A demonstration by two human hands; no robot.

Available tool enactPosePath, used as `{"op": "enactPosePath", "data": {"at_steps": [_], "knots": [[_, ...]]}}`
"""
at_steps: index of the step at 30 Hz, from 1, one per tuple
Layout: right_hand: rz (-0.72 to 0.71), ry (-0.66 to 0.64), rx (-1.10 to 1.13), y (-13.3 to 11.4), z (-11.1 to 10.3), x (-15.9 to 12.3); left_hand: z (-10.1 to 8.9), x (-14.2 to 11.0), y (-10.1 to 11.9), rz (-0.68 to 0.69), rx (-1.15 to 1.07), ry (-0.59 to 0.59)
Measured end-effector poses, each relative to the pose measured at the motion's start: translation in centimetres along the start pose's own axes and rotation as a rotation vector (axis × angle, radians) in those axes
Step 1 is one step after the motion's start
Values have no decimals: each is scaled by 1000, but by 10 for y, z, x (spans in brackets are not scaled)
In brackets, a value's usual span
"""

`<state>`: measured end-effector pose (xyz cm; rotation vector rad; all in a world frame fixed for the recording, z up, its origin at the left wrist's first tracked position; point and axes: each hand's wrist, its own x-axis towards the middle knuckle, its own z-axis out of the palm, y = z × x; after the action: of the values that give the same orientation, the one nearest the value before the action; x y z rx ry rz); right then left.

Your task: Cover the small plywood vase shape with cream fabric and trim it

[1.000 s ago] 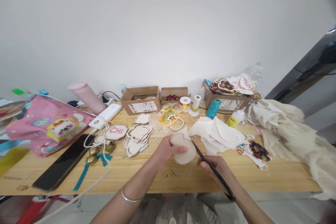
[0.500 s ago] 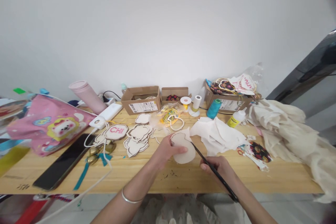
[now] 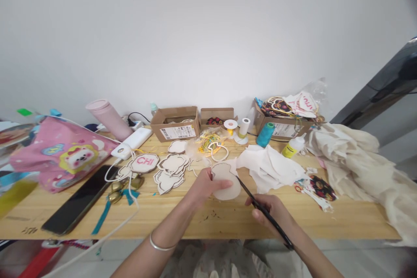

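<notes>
My left hand (image 3: pixel 208 186) pinches a pale, gourd-shaped piece (image 3: pixel 230 192) above the table, thumb flat on its face and fingers hidden behind it. A bit of white sheet shows at the piece's upper edge. In my right hand (image 3: pixel 269 209) is a long, slim black tool (image 3: pixel 276 227), gripped like a pen; its exact kind is unclear. Its narrow tip points at the right edge of the pale piece, very close to or touching it. Beyond lies a crumpled white sheet (image 3: pixel 267 167), and left of my left hand are stacked pale cut-out shapes (image 3: pixel 171 169).
Cardboard boxes (image 3: pixel 176 132) line the wall, with thread spools (image 3: pixel 265 134) and a glue-like bottle (image 3: pixel 293 147) in front. A phone (image 3: pixel 76 206), white cable (image 3: pixel 120 223), brass bells (image 3: pixel 114 193) and pink bag (image 3: pixel 61 152) occupy the left. Cream cloth (image 3: pixel 355 165) covers the right end.
The pale piece has shifted slightly upward and turned a little in my left hand. The white flap at its upper right shows less. The black tool has moved slightly.
</notes>
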<state>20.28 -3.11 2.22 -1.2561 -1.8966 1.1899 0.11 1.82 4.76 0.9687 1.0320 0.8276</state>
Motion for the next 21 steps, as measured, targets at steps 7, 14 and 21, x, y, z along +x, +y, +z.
{"op": "enactPosePath", "data": {"at_steps": [7, 14, 21], "knots": [[13, -11, -19, -4, -2, 4, 1, -1, 1, 4, 6, -65], [85, -39, -46, -2, -5, 7, -1, 0, 3, -21, 52, -92], [45, -56, -92, 3, -7, 6, -2, -1, 4, -19, 85, -111]]}}
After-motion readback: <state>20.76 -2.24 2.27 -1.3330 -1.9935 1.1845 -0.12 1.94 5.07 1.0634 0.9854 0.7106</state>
